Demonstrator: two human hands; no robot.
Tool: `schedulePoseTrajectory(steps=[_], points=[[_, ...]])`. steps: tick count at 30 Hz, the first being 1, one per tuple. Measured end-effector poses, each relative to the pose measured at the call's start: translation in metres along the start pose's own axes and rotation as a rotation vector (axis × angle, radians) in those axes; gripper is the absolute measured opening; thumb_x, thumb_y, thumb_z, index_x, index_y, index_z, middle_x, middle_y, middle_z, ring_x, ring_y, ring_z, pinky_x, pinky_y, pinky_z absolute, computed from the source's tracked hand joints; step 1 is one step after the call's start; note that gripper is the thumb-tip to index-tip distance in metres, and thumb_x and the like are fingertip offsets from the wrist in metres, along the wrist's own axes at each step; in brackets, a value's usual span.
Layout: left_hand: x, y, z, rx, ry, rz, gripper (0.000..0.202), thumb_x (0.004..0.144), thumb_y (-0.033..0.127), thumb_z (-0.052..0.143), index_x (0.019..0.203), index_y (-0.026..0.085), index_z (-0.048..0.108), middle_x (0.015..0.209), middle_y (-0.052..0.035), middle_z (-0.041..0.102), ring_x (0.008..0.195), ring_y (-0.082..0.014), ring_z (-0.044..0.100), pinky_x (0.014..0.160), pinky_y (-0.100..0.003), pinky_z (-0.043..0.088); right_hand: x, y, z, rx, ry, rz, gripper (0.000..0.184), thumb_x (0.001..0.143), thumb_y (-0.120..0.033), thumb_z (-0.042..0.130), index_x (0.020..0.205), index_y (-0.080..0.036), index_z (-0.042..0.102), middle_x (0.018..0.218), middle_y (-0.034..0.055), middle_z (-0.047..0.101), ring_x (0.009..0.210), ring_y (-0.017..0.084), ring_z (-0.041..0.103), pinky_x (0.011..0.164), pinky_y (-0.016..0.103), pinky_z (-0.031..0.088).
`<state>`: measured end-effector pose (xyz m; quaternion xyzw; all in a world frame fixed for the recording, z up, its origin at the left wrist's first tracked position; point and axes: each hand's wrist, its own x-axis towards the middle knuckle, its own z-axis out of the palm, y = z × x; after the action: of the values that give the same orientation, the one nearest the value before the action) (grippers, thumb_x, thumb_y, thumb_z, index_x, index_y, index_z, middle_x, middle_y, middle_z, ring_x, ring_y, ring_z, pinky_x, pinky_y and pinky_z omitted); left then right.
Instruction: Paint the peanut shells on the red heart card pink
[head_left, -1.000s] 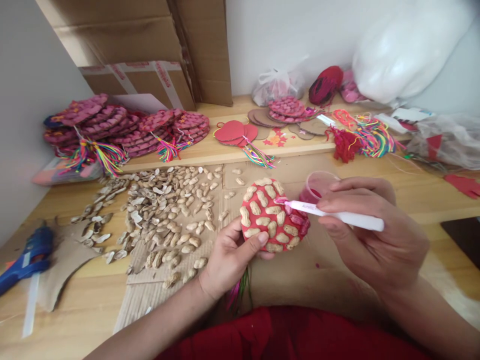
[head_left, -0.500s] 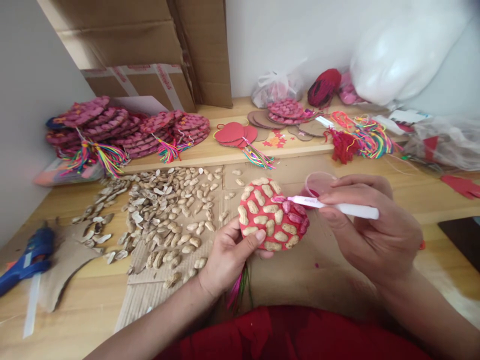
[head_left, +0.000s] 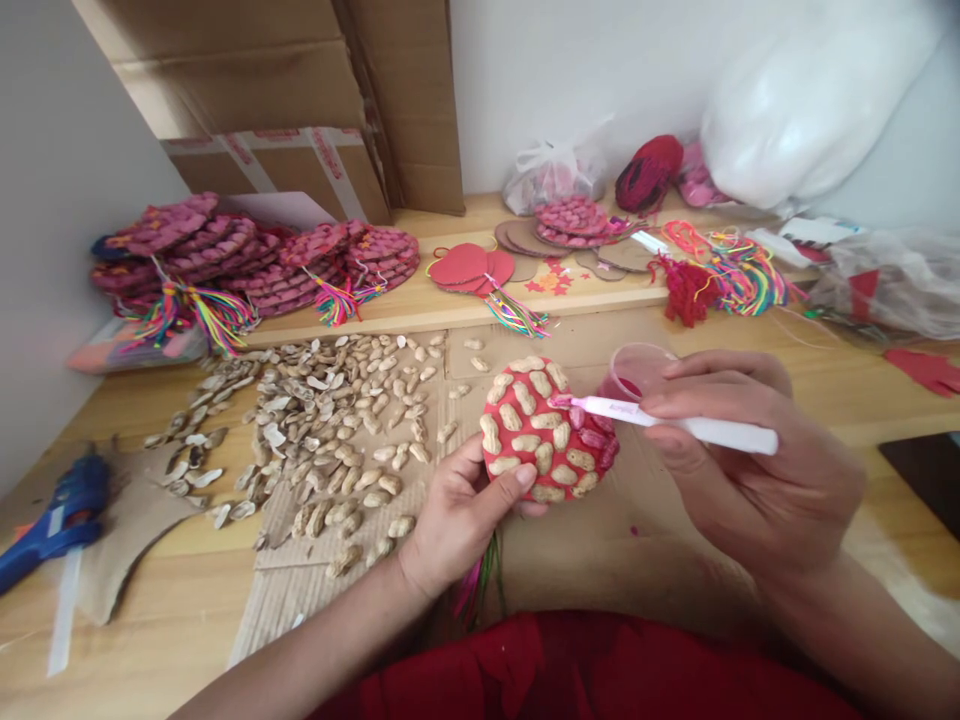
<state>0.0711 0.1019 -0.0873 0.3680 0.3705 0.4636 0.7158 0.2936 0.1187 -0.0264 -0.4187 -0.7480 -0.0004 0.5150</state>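
My left hand (head_left: pixel 474 510) grips a round red disc (head_left: pixel 534 468) covered with peanut shells, its thumb on the front and the fingers behind. Shells at the disc's right edge are coloured pink; the others are plain tan. In my right hand (head_left: pixel 739 450) is a white paint marker (head_left: pixel 675 423), pinched between thumb and fingers, its pink tip touching a partly pink shell at the disc's upper right. Behind the marker stands a clear plastic cup (head_left: pixel 637 362) with pink in it. Green and pink tassel threads (head_left: pixel 480 580) hang below the disc.
Many loose peanut shells (head_left: pixel 352 430) lie on cardboard to the left, near a blue glue gun (head_left: pixel 75 510). Stacked pink shell discs (head_left: pixel 180 240), red discs (head_left: pixel 469 268) and colourful tassels (head_left: pixel 750 275) line the raised shelf. A dark flat object (head_left: pixel 926 480) lies at the right.
The disc has shifted slightly right. The marker has tilted and its back end has moved right and down, while its tip stays on the same area of shells.
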Motion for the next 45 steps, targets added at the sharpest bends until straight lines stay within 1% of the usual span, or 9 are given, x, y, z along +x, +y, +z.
schedulePoseTrajectory(steps=[4, 9, 15, 22, 26, 31, 37, 41, 45], points=[[-0.001, 0.002, 0.001, 0.018, 0.012, 0.002, 0.028, 0.084, 0.031, 0.08, 0.108, 0.017, 0.073, 0.1, -0.0075, 0.075, 0.085, -0.0171, 0.07, 0.068, -0.026, 0.063, 0.0, 0.0, 0.0, 0.012, -0.011, -0.02, 0.023, 0.079, -0.015, 0.075, 0.098, -0.027, 0.07, 0.085, -0.0008, 0.074, 0.095, 0.025, 0.066, 0.087, 0.046, 0.053], [-0.001, 0.003, 0.005, 0.029, 0.024, -0.001, 0.025, 0.084, 0.03, 0.08, 0.105, 0.018, 0.073, 0.099, -0.0052, 0.076, 0.084, -0.0156, 0.069, 0.071, -0.026, 0.062, -0.001, -0.003, 0.0, 0.029, 0.078, 0.047, 0.023, 0.081, -0.012, 0.072, 0.099, -0.027, 0.07, 0.087, 0.0008, 0.074, 0.094, 0.026, 0.066, 0.085, 0.048, 0.053], [-0.002, 0.002, 0.006, 0.126, 0.005, 0.085, 0.019, 0.086, 0.029, 0.078, 0.102, 0.018, 0.075, 0.095, -0.0036, 0.075, 0.081, -0.0132, 0.067, 0.077, -0.023, 0.057, 0.0, -0.005, -0.001, 0.072, 0.034, 0.035, 0.024, 0.08, -0.011, 0.072, 0.099, -0.025, 0.07, 0.086, 0.0014, 0.074, 0.097, 0.026, 0.067, 0.087, 0.048, 0.052], [-0.002, 0.003, 0.006, 0.203, 0.003, 0.121, 0.019, 0.088, 0.03, 0.076, 0.102, 0.018, 0.074, 0.098, -0.0049, 0.077, 0.085, -0.0164, 0.068, 0.083, -0.028, 0.056, 0.002, -0.008, -0.002, 0.046, 0.115, 0.093, 0.019, 0.083, -0.013, 0.07, 0.095, -0.027, 0.071, 0.086, 0.0014, 0.074, 0.092, 0.026, 0.066, 0.085, 0.049, 0.053], [-0.003, 0.003, 0.007, 0.215, 0.011, 0.12, 0.023, 0.087, 0.032, 0.076, 0.105, 0.018, 0.074, 0.102, -0.0061, 0.077, 0.091, -0.0192, 0.069, 0.084, -0.029, 0.057, 0.002, -0.01, -0.003, 0.057, 0.037, 0.029, 0.021, 0.082, -0.015, 0.071, 0.099, -0.027, 0.07, 0.084, 0.0002, 0.074, 0.093, 0.027, 0.067, 0.087, 0.05, 0.054], [-0.004, 0.002, 0.008, 0.196, 0.012, 0.069, 0.021, 0.086, 0.034, 0.077, 0.099, 0.017, 0.074, 0.094, -0.0052, 0.075, 0.081, -0.0172, 0.067, 0.074, -0.027, 0.056, 0.002, -0.009, -0.004, -0.016, -0.039, -0.05, 0.025, 0.08, -0.018, 0.076, 0.102, -0.028, 0.069, 0.087, -0.0009, 0.075, 0.093, 0.025, 0.067, 0.087, 0.047, 0.055], [-0.005, 0.002, 0.005, 0.297, 0.008, 0.11, 0.022, 0.088, 0.037, 0.074, 0.098, 0.017, 0.075, 0.095, -0.0067, 0.071, 0.083, -0.0184, 0.063, 0.076, -0.028, 0.055, 0.001, -0.007, -0.001, -0.084, -0.066, -0.111, 0.025, 0.08, -0.021, 0.078, 0.102, -0.027, 0.07, 0.089, 0.0021, 0.075, 0.098, 0.027, 0.067, 0.09, 0.049, 0.055], [-0.006, 0.001, 0.003, 0.389, 0.021, 0.139, 0.019, 0.089, 0.037, 0.072, 0.092, 0.018, 0.073, 0.089, -0.0065, 0.069, 0.076, -0.0171, 0.061, 0.071, -0.028, 0.053, 0.0, -0.007, 0.001, -0.136, -0.084, -0.155, 0.027, 0.079, -0.021, 0.08, 0.104, -0.026, 0.071, 0.089, 0.0028, 0.077, 0.099, 0.028, 0.069, 0.09, 0.05, 0.054], [-0.007, -0.001, 0.001, 0.4, 0.025, 0.134, 0.018, 0.089, 0.036, 0.072, 0.088, 0.018, 0.072, 0.084, -0.0061, 0.067, 0.074, -0.0173, 0.06, 0.07, -0.028, 0.052, -0.001, -0.009, 0.001, -0.153, -0.092, -0.162, 0.026, 0.079, -0.023, 0.079, 0.103, -0.028, 0.07, 0.088, 0.0019, 0.077, 0.096, 0.029, 0.07, 0.088, 0.05, 0.054]])
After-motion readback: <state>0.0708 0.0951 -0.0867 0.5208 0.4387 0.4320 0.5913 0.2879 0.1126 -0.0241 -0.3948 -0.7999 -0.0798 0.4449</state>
